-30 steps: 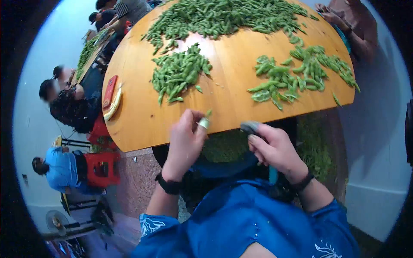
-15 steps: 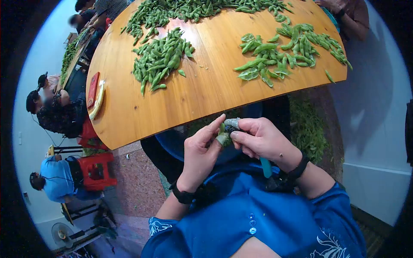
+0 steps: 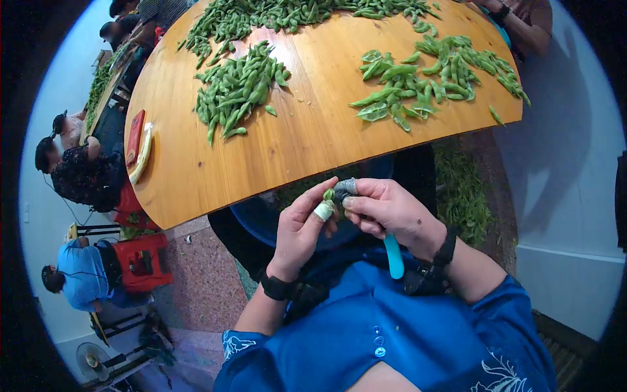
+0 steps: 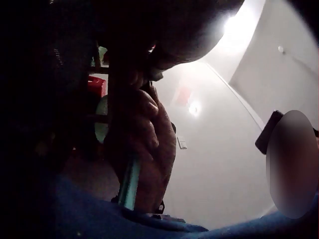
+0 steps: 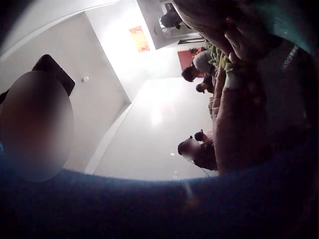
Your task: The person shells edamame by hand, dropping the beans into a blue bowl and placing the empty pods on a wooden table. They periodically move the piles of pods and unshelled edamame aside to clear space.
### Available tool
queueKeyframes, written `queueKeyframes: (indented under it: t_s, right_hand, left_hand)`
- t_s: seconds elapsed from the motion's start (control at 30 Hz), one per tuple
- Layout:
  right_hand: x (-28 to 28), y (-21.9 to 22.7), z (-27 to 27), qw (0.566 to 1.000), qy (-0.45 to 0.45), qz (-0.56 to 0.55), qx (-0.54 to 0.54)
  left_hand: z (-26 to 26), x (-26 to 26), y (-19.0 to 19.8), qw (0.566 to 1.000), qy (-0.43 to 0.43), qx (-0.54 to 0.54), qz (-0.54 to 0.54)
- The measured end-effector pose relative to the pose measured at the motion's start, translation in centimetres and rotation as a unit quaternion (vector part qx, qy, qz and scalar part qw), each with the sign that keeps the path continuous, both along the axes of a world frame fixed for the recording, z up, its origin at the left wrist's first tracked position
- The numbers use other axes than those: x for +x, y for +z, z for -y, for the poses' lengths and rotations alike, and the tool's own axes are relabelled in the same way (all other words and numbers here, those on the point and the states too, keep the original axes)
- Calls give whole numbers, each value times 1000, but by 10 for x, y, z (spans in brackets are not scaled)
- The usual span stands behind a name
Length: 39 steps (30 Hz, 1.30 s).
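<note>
In the head view my left hand (image 3: pixel 295 232) pinches a green edamame pod (image 3: pixel 328 194) between thumb and fingers; white tape (image 3: pixel 322 211) wraps the thumb. My right hand (image 3: pixel 395 208) meets it at the pod. Its forefinger wears a grey wrap (image 3: pixel 346 187), and its fingers curl round a tool whose teal handle (image 3: pixel 394 257) sticks out below the palm. The tool's working end is hidden by the fingers. Both hands are just off the table's near edge, over a blue tub (image 3: pixel 251 219). The left wrist view shows the teal handle (image 4: pixel 130 183) in shadow.
On the wooden table (image 3: pixel 294 140) lie a left pile of pods (image 3: pixel 238 95), a right group with opened pods (image 3: pixel 418 85), and a large heap (image 3: pixel 281 16) behind. A red phone-like object (image 3: pixel 135 136) lies far left. More greens (image 3: pixel 460 189) cover the floor at right. Other people sit around.
The left hand has brought the pod from over the table edge to the right hand. Both hands now meet closer to the body, and the head view has shifted.
</note>
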State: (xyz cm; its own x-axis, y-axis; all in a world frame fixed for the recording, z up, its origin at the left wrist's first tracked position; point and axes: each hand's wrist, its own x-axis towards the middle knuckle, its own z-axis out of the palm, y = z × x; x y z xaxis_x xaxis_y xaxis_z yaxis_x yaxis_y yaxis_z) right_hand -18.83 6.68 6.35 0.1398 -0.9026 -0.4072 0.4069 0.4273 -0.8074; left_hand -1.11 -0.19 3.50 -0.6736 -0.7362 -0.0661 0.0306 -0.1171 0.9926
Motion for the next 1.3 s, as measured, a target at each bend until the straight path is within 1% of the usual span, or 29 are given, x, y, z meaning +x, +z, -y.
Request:
queueKeyframes:
  t_s: [0.1, 0.13, 0.2, 0.23, 0.3, 0.33, 0.4, 0.43, 0.47, 0.5, 0.57, 0.6, 0.63, 0.67, 0.7, 0.73, 0.8, 0.83, 0.9, 0.93, 1.0, 1.03, 1.1, 1.13, 1.2, 1.23, 1.3]
  right_hand:
    - [-1, -2, 4, 1000, 3, 0, 4]
    - [-2, -3, 5, 1000, 2, -4, 10]
    - [-2, -4, 6, 1000, 4, -9, 16]
    - [-2, -3, 7, 1000, 6, -22, 19]
    - [-3, -2, 8, 999, 10, -36, 21]
    - [-3, 0, 7, 998, 9, -53, 12]
    - [0, -1, 8, 997, 12, -70, 3]
    - [6, -7, 8, 986, -2, -149, -78]
    - [11, -11, 8, 961, -16, -224, -159]
    - [13, -14, 8, 961, -11, -225, -160]
    - [17, -17, 8, 947, -42, -256, -187]
    - [16, -15, 9, 947, -39, -257, -188]
    - [15, -11, 8, 960, -65, -232, -147]
    - [14, -10, 8, 969, -91, -206, -104]
    - [14, -13, 7, 965, -107, -211, -110]
    - [15, -11, 5, 965, -106, -211, -111]
    - [15, -4, 1, 947, -106, -277, -123]
    - [15, -5, 1, 947, -105, -277, -123]
    - [14, -11, 3, 893, -131, -379, -204]
    - [13, -15, 4, 892, -132, -380, -204]
    - [10, -24, 5, 902, -141, -353, -205]
    - [9, -23, 4, 901, -142, -354, -205]
    - [8, -22, 2, 910, -103, -370, -155]
    - [8, -20, 2, 910, -103, -370, -157]
    - [10, -17, 2, 934, -111, -307, -144]
    - [9, -17, 2, 934, -111, -307, -145]
    - [9, -20, 1, 910, -105, -373, -150]
  left_hand:
    - [4, 0, -3, 999, -6, 28, 21]
    - [5, 0, -5, 999, -5, 29, 21]
    - [8, 1, -10, 996, -7, 85, -2]
    - [8, 0, -11, 996, -5, 87, -2]
    - [8, -3, -12, 984, 9, 175, -43]
    - [9, -4, -14, 983, 10, 176, -44]
    - [13, -4, -21, 965, -10, 248, -84]
    - [12, -5, -23, 965, -6, 249, -85]
    - [11, -7, -25, 956, 10, 274, -105]
    - [11, -8, -26, 946, 27, 298, -126]
    - [15, -4, -34, 944, 22, 304, -126]
    - [18, -3, -36, 943, 12, 308, -125]
    - [18, -2, -37, 943, 14, 307, -126]
    - [19, -2, -36, 940, 38, 313, -130]
    - [20, -2, -34, 936, 61, 319, -135]
    - [20, -2, -31, 936, 62, 318, -135]
    - [18, -1, -24, 943, 49, 307, -121]
    - [16, -2, -22, 942, 50, 308, -121]
    - [13, -5, -17, 949, 64, 291, -102]
    - [12, -6, -16, 949, 62, 291, -102]
    - [9, -6, -14, 961, 21, 249, -116]
    - [8, -7, -12, 961, 20, 249, -117]
    - [4, -8, -9, 967, 22, 231, -105]
    - [4, -8, -9, 967, 23, 229, -105]
    - [1, -10, -10, 960, 41, 244, -134]
    - [1, -12, -8, 960, 41, 243, -134]
    - [-2, -15, -6, 960, 48, 231, -149]
